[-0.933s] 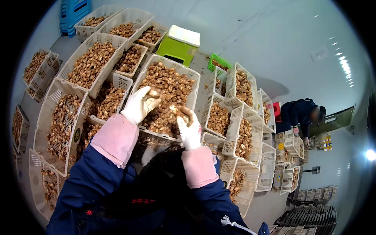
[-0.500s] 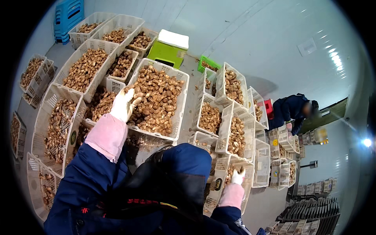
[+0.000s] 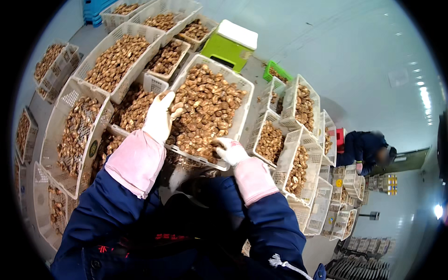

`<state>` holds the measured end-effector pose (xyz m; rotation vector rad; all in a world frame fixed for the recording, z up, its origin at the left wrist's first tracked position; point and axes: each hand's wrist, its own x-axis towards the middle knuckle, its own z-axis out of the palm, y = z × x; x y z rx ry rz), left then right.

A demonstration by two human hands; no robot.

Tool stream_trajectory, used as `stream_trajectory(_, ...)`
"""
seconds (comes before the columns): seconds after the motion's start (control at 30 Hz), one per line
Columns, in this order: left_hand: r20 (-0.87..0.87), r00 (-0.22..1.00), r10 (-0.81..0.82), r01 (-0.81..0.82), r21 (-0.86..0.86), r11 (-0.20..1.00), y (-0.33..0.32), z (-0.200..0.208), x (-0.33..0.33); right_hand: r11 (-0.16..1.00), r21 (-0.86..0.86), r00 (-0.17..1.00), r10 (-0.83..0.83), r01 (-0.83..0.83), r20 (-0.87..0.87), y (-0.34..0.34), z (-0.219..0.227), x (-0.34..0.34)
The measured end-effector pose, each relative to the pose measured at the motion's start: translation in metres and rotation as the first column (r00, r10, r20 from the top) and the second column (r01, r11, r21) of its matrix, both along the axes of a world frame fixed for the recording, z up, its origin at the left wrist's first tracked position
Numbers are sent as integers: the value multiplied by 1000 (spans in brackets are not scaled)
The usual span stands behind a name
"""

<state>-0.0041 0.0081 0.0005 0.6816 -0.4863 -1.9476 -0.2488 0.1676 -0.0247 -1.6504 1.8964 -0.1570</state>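
A white plastic crate [image 3: 247,105] full of brown mushrooms [image 3: 205,107] stands tilted before me. My left hand [image 3: 158,116], in a white glove, is at the crate's left side. Its thumb and fingers are apart, and no mushroom shows plainly between them. At the near right corner my right hand [image 3: 232,151], also gloved, reaches over the rim with its fingers curled on a mushroom [image 3: 216,143] at the edge of the heap. Pink cuffs cover both wrists.
More mushroom crates [image 3: 116,60] crowd the left, and further rows [image 3: 298,158] stand at the right. Behind the crate are a green box with a white top [image 3: 231,44] and a small green basket [image 3: 275,72]. A person in dark blue [image 3: 366,149] bends over crates at far right.
My right hand has come from a crate at the right to the near corner of the middle crate. My left hand stays by its left side. The view has shifted.
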Motion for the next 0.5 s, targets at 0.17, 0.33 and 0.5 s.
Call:
stream_trajectory(0.17, -28, 999, -34, 31, -93, 995, -12, 4, 6, 993, 109, 898, 0, 54, -440, -39, -95, 19)
stream_trajectory(0.33, 72, 994, -86, 93, -110, 989, -11, 11, 6, 953, 298, 780, 142, 59, -609, -51, -74, 21)
stream_trajectory(0.5, 281, 930, -236, 278, -120, 953, -5, 20, -2, 895, -183, 893, -432, 407, -127, -38, -31, 23)
